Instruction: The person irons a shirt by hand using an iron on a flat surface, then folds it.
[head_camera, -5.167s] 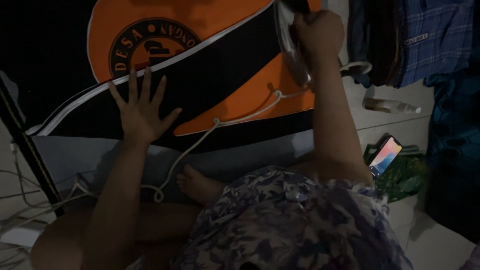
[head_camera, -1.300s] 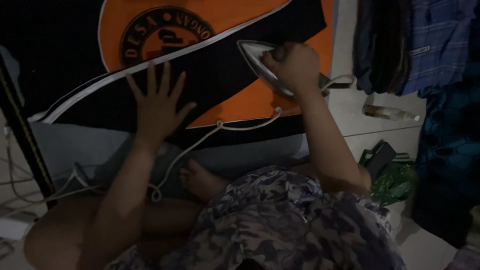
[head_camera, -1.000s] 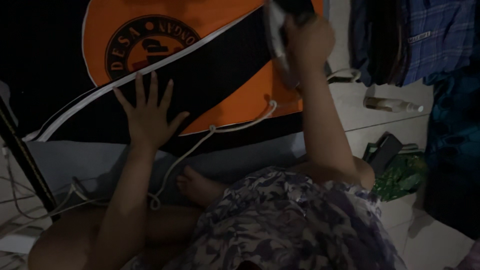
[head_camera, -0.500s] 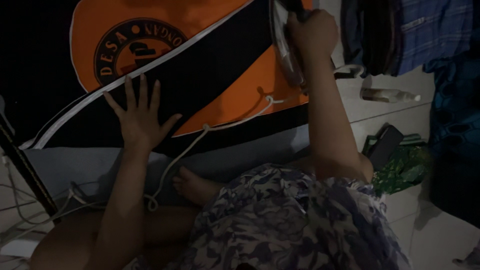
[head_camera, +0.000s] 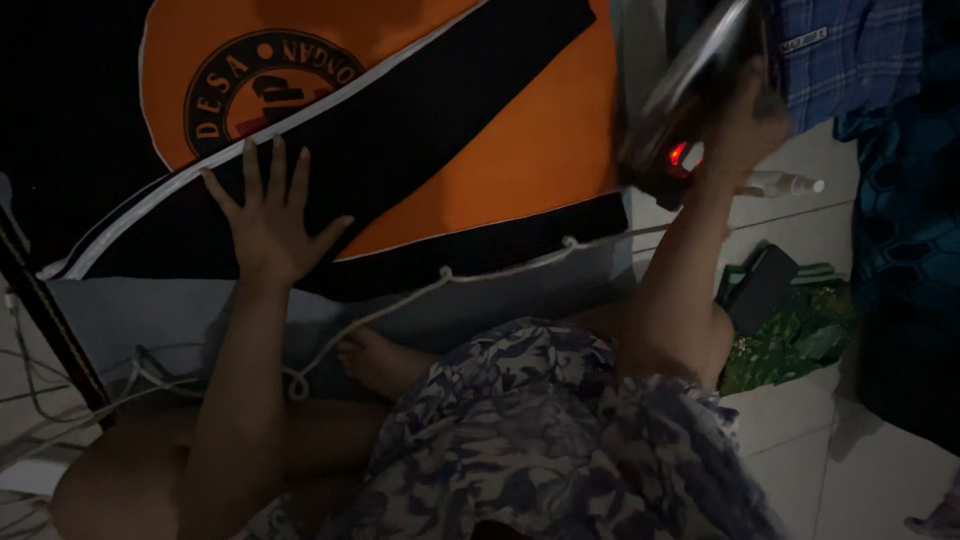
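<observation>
Since the earlier frame your right hand (head_camera: 745, 115) has carried the iron (head_camera: 685, 100) off the orange and black garment (head_camera: 450, 150) to its right edge, where the iron now hangs tilted with its soleplate turned up and a red light glowing near the heel. Your fingers are closed around its handle. Your left hand (head_camera: 265, 215) stays put, fingers spread and palm pressed flat on the garment's black band beside the white stripe. A white cord (head_camera: 450, 275) trails from the iron across the grey mat (head_camera: 150, 310) past your bare foot (head_camera: 375, 362). At right, a small bottle (head_camera: 785, 183) lies on the pale floor, near a dark phone (head_camera: 760, 290) resting on a green bag (head_camera: 800, 335).
</observation>
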